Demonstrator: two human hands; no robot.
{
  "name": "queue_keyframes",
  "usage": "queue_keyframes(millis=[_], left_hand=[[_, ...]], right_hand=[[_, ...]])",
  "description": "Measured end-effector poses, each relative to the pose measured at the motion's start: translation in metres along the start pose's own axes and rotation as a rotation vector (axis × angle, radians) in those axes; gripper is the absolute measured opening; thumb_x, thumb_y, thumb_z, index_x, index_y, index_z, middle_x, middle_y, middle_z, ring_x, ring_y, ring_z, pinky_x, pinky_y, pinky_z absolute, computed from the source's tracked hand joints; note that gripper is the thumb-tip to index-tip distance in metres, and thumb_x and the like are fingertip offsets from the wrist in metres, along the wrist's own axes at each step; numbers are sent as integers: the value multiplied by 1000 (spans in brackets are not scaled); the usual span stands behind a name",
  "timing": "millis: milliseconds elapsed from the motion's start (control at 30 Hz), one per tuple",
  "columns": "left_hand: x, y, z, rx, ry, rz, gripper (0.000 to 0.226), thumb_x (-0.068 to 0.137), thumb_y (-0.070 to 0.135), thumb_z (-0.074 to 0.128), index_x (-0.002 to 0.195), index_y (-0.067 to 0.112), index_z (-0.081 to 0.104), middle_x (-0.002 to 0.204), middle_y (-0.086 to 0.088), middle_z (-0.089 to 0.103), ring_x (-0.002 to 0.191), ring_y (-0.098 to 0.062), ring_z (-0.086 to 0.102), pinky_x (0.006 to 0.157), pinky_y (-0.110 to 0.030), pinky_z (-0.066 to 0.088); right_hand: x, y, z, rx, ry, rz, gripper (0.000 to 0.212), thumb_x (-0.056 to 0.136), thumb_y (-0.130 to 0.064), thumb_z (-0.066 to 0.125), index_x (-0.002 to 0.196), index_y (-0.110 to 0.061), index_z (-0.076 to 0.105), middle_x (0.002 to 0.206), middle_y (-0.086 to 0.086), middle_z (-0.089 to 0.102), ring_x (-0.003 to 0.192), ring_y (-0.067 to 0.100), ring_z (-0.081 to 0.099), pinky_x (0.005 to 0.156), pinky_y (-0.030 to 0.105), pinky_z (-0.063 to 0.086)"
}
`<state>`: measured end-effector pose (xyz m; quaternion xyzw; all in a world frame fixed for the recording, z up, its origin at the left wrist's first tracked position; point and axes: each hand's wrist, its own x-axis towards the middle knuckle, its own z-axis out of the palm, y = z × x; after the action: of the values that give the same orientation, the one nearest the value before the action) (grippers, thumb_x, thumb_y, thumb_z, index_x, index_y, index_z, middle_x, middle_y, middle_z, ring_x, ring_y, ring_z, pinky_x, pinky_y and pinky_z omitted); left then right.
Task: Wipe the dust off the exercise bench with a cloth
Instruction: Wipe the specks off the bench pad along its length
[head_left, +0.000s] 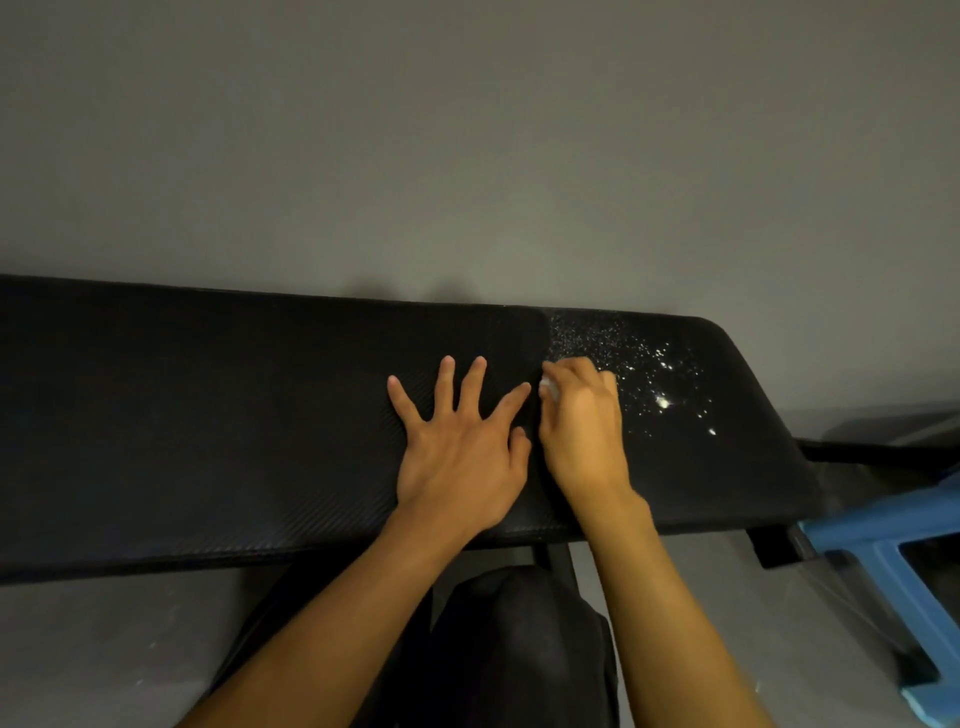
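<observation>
The left hand (457, 457) lies flat, fingers spread, mid-way along the bench (208, 415). The right hand (582, 431), just beside it, curls round a small white cloth (546, 387). The cloth should press firmly and sweep in overlapping strokes through the dust (639, 364) toward the bench's right end.

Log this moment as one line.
left hand: flat on bench | right hand: grips cloth beside dust | dust: right end unwiped

Two hands, left hand (457, 457) and right hand (582, 431); one bench (208, 415) under the fingers (447, 384); one white cloth (548, 387) in the right fingers; one blue stool (883, 535) to their right.
</observation>
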<state>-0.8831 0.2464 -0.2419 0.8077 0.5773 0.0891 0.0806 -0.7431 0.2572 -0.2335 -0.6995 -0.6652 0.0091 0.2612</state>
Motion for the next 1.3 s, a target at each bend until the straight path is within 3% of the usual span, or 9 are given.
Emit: queue_keyframes(millis=[167, 267, 400, 633, 833, 933, 1067, 1300], left_hand=[[0, 1, -1, -6, 8, 8, 56, 105, 52, 21, 159, 45, 11, 172, -10, 2, 157, -38, -8, 112, -81, -3], [2, 1, -1, -8, 2, 4, 56, 105, 51, 24, 159, 45, 12, 172, -10, 2, 157, -38, -8, 112, -81, -2], [3, 0, 2, -9, 16, 0, 56, 104, 51, 25, 159, 44, 14, 172, -10, 4, 158, -38, -6, 112, -81, -2], [5, 1, 4, -11, 35, 8, 57, 103, 52, 23, 159, 43, 15, 172, -12, 7, 157, -39, -4, 111, -82, -2], [5, 2, 3, -1, 30, 6, 57, 103, 51, 25, 159, 43, 17, 172, -12, 7, 157, -40, -3, 110, -82, -2], [7, 3, 3, 1, 31, -1, 57, 103, 52, 25, 159, 42, 15, 172, -11, 6, 158, -39, -4, 111, -82, -2], [7, 4, 3, 18, 23, -10, 63, 103, 53, 23, 162, 35, 11, 172, -11, 5, 158, -38, -4, 111, -82, 0], [10, 6, 3, 27, 8, -45, 72, 101, 53, 21, 163, 18, 11, 172, -10, 6, 158, -35, -2, 113, -81, 1]], right_hand=[[-45, 7, -21, 51, -54, -100, 29, 97, -16, 61, 125, -11, 66, 117, 1, 62, 97, 17, 52, 86, 25, 46], [-8, 16, -8, -19, -17, -55, 29, 98, -12, 57, 125, -7, 65, 118, 9, 63, 99, 26, 54, 87, 33, 47], [26, 8, 5, -18, -7, 12, 30, 100, -10, 54, 126, -1, 63, 122, 14, 62, 103, 30, 53, 91, 33, 45], [-41, 13, -17, 28, 10, -28, 29, 94, -9, 64, 123, -7, 67, 115, 4, 63, 94, 19, 51, 84, 26, 46], [42, 9, 10, -57, 5, 46, 30, 100, -7, 51, 126, 0, 62, 122, 17, 60, 104, 32, 52, 90, 35, 44], [30, 3, 10, -13, -24, -41, 31, 100, -10, 52, 129, -2, 62, 125, 12, 59, 108, 28, 51, 91, 26, 41], [-8, 16, -9, 17, -34, -99, 30, 99, -14, 56, 127, -8, 65, 120, 5, 61, 102, 20, 52, 88, 20, 38], [71, 0, 19, -24, -35, -19, 32, 101, -13, 51, 132, -6, 60, 130, 11, 58, 114, 26, 51, 89, 19, 32]])
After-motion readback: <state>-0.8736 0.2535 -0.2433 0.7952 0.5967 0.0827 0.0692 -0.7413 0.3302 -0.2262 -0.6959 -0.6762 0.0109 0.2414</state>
